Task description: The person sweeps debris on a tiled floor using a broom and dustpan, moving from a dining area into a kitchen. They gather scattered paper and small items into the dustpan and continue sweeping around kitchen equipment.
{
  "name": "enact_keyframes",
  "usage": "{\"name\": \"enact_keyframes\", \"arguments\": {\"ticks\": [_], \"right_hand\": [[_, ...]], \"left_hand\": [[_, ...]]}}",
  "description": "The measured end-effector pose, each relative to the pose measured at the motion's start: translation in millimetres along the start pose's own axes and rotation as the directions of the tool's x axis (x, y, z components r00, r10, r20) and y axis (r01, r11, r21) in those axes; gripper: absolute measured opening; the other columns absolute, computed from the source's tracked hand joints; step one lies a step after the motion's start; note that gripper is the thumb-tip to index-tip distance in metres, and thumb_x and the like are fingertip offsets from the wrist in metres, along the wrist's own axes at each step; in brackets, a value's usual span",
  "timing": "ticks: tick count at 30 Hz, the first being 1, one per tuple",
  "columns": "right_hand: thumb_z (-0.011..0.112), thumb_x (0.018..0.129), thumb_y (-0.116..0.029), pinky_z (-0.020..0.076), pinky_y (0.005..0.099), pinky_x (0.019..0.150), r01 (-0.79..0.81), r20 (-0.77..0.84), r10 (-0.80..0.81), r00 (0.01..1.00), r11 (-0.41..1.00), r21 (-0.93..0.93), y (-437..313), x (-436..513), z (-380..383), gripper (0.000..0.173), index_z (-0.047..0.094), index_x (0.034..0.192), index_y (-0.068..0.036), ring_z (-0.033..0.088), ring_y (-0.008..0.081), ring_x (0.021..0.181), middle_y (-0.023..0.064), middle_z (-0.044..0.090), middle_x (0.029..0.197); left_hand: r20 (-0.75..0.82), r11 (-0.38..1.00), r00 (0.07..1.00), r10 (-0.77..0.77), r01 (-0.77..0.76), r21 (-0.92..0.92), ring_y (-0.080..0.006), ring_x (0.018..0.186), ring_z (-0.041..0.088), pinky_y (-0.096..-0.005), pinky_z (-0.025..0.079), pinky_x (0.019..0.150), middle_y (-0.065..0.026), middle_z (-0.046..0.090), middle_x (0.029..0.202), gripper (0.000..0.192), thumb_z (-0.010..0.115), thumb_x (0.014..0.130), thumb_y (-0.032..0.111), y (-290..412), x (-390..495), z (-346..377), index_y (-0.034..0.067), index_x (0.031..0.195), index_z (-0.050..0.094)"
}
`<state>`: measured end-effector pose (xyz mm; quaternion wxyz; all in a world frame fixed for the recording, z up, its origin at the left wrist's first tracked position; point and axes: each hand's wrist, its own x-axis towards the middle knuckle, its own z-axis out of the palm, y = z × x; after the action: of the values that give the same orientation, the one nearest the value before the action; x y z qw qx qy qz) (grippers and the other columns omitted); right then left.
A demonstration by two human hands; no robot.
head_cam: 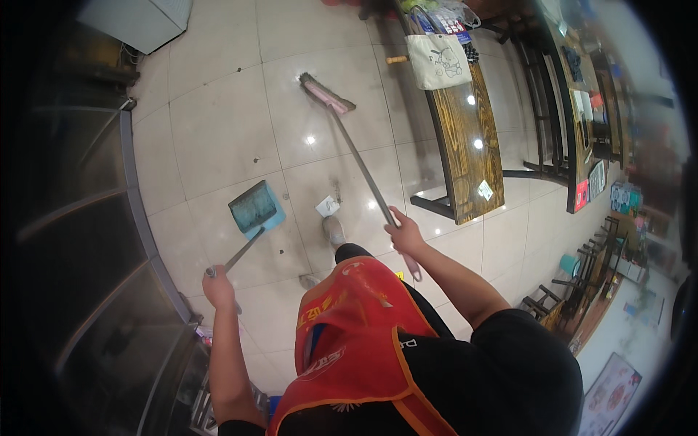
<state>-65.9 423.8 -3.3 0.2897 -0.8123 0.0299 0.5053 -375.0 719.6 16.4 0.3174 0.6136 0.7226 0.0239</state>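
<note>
My left hand (pixel 219 289) grips the top of a long-handled dustpan (pixel 257 207), whose blue pan is at floor level ahead of that hand. My right hand (pixel 406 234) is closed around the handle of a broom (pixel 362 161). The broom's pink head with dark bristles (pixel 327 95) is on the tiles farther forward, beside the wooden bench. A white slip of paper (pixel 328 206) lies on the floor just beyond the toe of my shoe (pixel 334 230), with a smear of dark dirt next to it. Small dark bits (pixel 256 160) are scattered over the tiles.
To the right stands a wooden bench (pixel 463 136) with a cream tote bag (pixel 439 62) at its far end. Past it is a table (pixel 578 163) with dark legs. Glass panels in a metal frame (pixel 136 201) run along the left. A pale cabinet (pixel 136 22) stands far left.
</note>
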Motion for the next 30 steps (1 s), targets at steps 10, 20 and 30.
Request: {"name": "enact_keyframes", "arguments": {"ticks": [10, 20, 30], "right_hand": [[0.049, 0.074, -0.011, 0.0437, 0.041, 0.077, -0.009, -0.586, -0.103, 0.804, 0.983, -0.184, 30.4, 129.5, 43.4, 0.038, 0.046, 0.11, -0.001, 0.056, 0.037, 0.086, 0.0256, 0.057, 0.09], [0.059, 0.072, -0.011, 0.0502, 0.031, 0.069, -0.211, -0.366, 0.15, 0.919, 0.968, -0.135, -161.8, 338.6, 53.6, 0.036, 0.049, 0.099, 0.01, 0.061, 0.0259, 0.083, 0.0204, 0.06, 0.09], [0.052, 0.07, -0.009, 0.0469, 0.0392, 0.075, 0.134, -0.261, -0.28, 0.924, 0.875, -0.465, -140.7, 237.1, 102.3, 0.058, 0.027, 0.119, 0.01, 0.056, 0.0378, 0.088, 0.0272, 0.057, 0.089]], "left_hand": [[-0.025, 0.998, 0.999, 0.028, -0.029, -0.059, -0.0231, 0.062, 0.051, -0.0345, 0.04, 0.063, -0.015, 0.056, 0.068, 0.024, 0.05, 0.078, 0.02, -3.1, -0.6, 0.0, -0.003, 0.075, 0.054], [0.023, 0.993, 0.993, -0.111, 0.112, -0.046, -0.0203, 0.067, 0.052, -0.0321, 0.04, 0.066, -0.0124, 0.058, 0.073, 0.02, 0.052, 0.078, 0.018, -2.2, 2.2, -3.2, -0.002, 0.08, 0.056], [0.006, 0.999, 0.999, -0.037, 0.037, -0.024, -0.0185, 0.066, 0.052, -0.0309, 0.041, 0.065, -0.0111, 0.058, 0.071, 0.018, 0.051, 0.077, 0.015, 8.1, 14.6, -4.0, -0.001, 0.078, 0.058]]}}
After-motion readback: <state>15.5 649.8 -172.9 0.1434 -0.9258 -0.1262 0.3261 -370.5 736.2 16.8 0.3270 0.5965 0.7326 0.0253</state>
